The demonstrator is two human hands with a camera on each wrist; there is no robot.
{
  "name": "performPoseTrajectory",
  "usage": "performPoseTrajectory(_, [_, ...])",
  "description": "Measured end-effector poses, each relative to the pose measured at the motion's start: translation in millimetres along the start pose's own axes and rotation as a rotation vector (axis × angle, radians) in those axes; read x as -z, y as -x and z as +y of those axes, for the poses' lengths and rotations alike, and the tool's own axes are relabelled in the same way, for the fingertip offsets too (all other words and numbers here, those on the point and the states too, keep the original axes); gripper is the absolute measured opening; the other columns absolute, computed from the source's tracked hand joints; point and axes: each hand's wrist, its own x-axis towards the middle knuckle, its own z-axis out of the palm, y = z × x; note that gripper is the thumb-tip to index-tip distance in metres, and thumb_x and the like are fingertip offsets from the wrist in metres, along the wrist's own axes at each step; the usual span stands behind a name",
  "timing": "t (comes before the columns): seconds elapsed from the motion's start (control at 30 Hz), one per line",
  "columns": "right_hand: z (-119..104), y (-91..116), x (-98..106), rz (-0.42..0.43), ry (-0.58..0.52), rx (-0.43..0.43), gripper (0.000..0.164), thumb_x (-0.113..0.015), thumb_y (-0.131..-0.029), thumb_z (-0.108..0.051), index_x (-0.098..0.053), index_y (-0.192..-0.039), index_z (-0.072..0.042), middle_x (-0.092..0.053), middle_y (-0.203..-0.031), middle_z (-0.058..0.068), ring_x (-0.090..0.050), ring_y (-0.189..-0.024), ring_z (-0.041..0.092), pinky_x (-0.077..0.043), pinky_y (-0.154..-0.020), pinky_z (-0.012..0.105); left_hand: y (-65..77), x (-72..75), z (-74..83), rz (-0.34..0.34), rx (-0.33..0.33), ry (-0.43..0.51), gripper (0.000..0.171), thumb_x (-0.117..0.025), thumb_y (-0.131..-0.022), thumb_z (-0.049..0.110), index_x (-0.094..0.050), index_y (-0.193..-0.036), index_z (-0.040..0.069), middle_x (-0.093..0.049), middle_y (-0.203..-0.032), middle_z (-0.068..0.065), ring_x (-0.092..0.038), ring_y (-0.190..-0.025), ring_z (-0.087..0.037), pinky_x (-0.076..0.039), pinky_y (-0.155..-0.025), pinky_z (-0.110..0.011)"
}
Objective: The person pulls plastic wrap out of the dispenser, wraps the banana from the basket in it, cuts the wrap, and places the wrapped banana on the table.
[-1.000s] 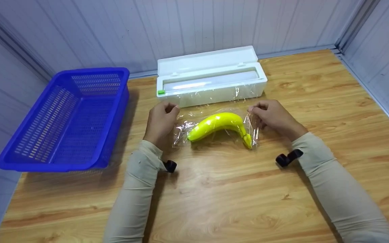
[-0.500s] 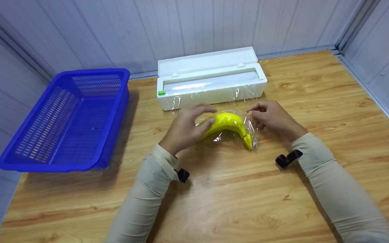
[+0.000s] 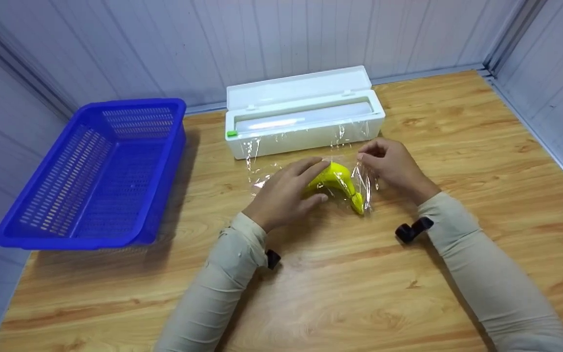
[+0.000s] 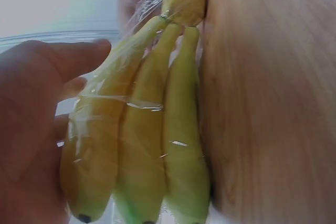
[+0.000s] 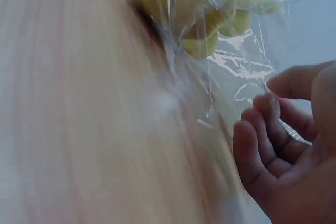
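Observation:
A bunch of yellow bananas (image 3: 337, 176) lies on the table under clear cling film (image 3: 367, 190). In the left wrist view three bananas (image 4: 142, 135) join at a thick stem, and the film stretches over them. My left hand (image 3: 286, 193) rests over the bunch's left part, fingers extended, hiding that end in the head view. Beyond the stem end, my right hand (image 3: 394, 164) pinches the film's edge between thumb and index finger. The right wrist view shows the film (image 5: 236, 66) running from that right hand (image 5: 283, 135) to the stem.
Behind the hands stands a white cling film box (image 3: 306, 139), its lid raised, a film roll (image 3: 306, 117) inside and film hanging down its front. A blue plastic basket (image 3: 152, 195) stands at the left. Panelled walls border the wooden table (image 3: 359, 303).
My left hand has let go of the film's left side and moved right onto the bananas. My right hand keeps its pinch on the film, almost in the same place.

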Motion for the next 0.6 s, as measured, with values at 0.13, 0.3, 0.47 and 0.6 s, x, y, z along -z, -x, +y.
performPoseTrajectory(0.13, [-16.6,5.9,2.5,0.141,0.106,0.047,0.018,-0.067,-0.096,-0.018,-0.064,-0.1,-0.001,-0.062,-0.096,0.009,-0.056,-0.087,0.02,-0.05,-0.073,0.023,-1.7,-3.7,0.6,0.007,0.001,-0.054,0.076,-0.073,-0.093,0.034,-0.034,-0.157,0.022,-0.044,-0.152,-0.006,-0.044,-0.137,-0.027,-0.032,-0.115,-0.043])
performPoseTrajectory(0.3, [-37.6,16.9,9.7,0.016,0.19,0.085,0.024,-0.065,-0.099,-0.026,-0.067,-0.101,-0.002,-0.065,-0.094,0.011,-0.058,-0.085,0.023,-0.05,-0.07,0.028,-2.8,-7.2,1.4,0.036,0.018,-0.101,0.077,-0.075,-0.092,0.024,-0.034,-0.157,0.02,-0.048,-0.148,-0.007,-0.048,-0.132,-0.026,-0.036,-0.113,-0.041])
performPoseTrajectory(0.47, [-44.0,20.1,10.9,-0.318,0.308,0.068,0.031,-0.068,-0.097,-0.031,-0.068,-0.115,-0.006,-0.067,-0.103,0.007,-0.062,-0.095,0.023,-0.053,-0.082,0.039,-2.4,-9.7,1.6,0.066,0.044,-0.113,0.073,-0.074,-0.092,0.022,-0.038,-0.155,0.017,-0.051,-0.144,-0.008,-0.052,-0.129,-0.027,-0.039,-0.11,-0.041])
performPoseTrajectory(0.6, [-38.5,18.8,9.6,-0.467,0.307,0.068,0.037,-0.071,-0.095,-0.031,-0.066,-0.121,-0.005,-0.07,-0.109,0.009,-0.064,-0.101,0.025,-0.052,-0.089,0.043,-2.7,-11.4,2.1,0.099,0.049,-0.125,0.067,-0.072,-0.093,0.025,-0.042,-0.152,0.016,-0.054,-0.141,-0.007,-0.055,-0.125,-0.026,-0.043,-0.107,-0.041])
